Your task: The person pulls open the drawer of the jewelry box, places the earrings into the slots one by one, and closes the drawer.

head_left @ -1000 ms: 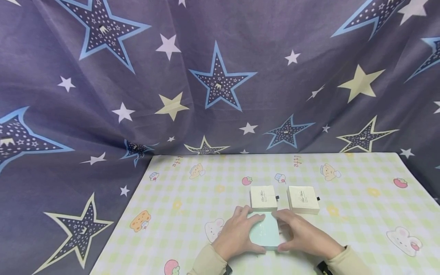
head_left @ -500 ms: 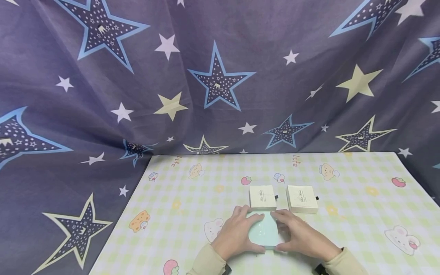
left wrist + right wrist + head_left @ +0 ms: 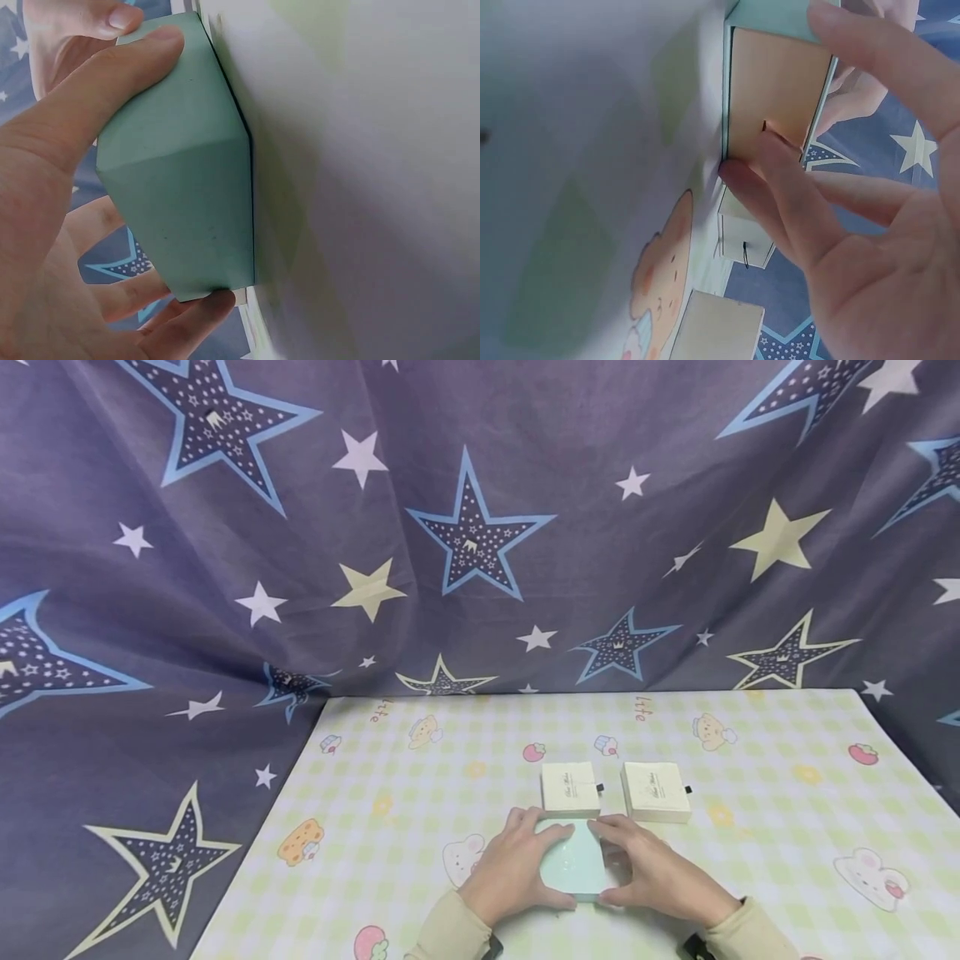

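Note:
A mint-green drawer box [image 3: 567,858] lies flat on the table between both hands. My left hand [image 3: 512,866] grips its left part, the thumb along the near side and fingers around to the far side. From the right, my right hand [image 3: 654,868] holds the other end, thumb at the near right corner and a finger at the far edge. The right wrist view shows the box's cream inner drawer [image 3: 776,86] flush in the green sleeve, with a right fingertip at the small notch in its face. In the left wrist view the green side [image 3: 180,187] faces the camera.
Just beyond the green box sits a cream box [image 3: 568,787] with a small black pull tab. Another cream box [image 3: 656,791] with a tab stands to its right. A checked, cartoon-printed cloth [image 3: 375,860] covers the table, and a starry curtain [image 3: 480,635] hangs behind.
The head view has drifted a little, moving the whole scene slightly left. Both hands and all the boxes keep their places on the table.

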Demonstrator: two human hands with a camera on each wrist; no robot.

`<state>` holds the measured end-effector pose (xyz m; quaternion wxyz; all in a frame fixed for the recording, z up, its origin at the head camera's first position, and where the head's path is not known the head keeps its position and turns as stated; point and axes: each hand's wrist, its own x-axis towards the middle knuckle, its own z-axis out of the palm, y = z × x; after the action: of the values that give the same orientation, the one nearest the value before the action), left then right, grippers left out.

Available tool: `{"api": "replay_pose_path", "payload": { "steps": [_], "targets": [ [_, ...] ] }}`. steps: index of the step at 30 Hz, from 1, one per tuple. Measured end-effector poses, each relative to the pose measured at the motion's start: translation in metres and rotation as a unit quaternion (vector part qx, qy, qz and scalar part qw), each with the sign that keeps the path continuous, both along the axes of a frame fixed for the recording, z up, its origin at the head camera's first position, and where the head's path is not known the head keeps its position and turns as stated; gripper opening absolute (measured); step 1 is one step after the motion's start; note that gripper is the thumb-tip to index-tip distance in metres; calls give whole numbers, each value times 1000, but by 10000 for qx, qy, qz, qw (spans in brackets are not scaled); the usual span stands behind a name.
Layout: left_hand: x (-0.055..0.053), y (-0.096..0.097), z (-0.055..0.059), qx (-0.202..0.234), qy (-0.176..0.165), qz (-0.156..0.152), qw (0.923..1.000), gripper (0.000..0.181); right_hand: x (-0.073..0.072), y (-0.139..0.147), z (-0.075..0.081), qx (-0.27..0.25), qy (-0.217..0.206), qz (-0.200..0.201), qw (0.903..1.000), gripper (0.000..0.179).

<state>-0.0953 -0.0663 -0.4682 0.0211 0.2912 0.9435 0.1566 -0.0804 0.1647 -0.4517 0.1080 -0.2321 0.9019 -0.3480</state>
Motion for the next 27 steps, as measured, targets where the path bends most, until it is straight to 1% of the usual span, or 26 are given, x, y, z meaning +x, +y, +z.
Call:
{"api": "replay_pose_path", "payload": {
  "steps": [4, 8, 10, 11, 15, 17, 20, 23, 27],
  "targets": [
    [0, -1, 1, -52, 71, -1, 10000, 88, 0, -1, 0, 8, 30, 9, 10000, 88],
    [1, -2, 3, -145, 133, -16, 9998, 88, 2, -3, 1, 40, -36, -52, 10000, 88],
    [2, -3, 8, -152, 170, -17, 9997, 88, 2, -4, 2, 39, -3, -42, 10000, 88],
    [3, -4, 10, -115, 199, -12, 9997, 88, 3, -4, 3, 37, 78, -27, 10000, 88],
    [4, -10, 22, 95, 418, -6, 9991, 88, 2, -8, 12, 43, 554, 114, 9984, 84],
    [3, -15, 27, 207, 517, -31, 9984, 88, 0, -11, 18, -5, 708, 155, 9974, 82],
    [0, -23, 36, 282, 592, -72, 9978, 87, -2, -18, 26, -310, 597, 231, 9975, 81],
    [-3, -32, 43, 333, 648, -75, 9973, 87, -6, -26, 32, -536, 467, 297, 9970, 81],
    [-9, -44, 46, 449, 785, 24, 9959, 87, -14, -39, 35, -410, 545, 299, 9972, 81]
  ]
}}
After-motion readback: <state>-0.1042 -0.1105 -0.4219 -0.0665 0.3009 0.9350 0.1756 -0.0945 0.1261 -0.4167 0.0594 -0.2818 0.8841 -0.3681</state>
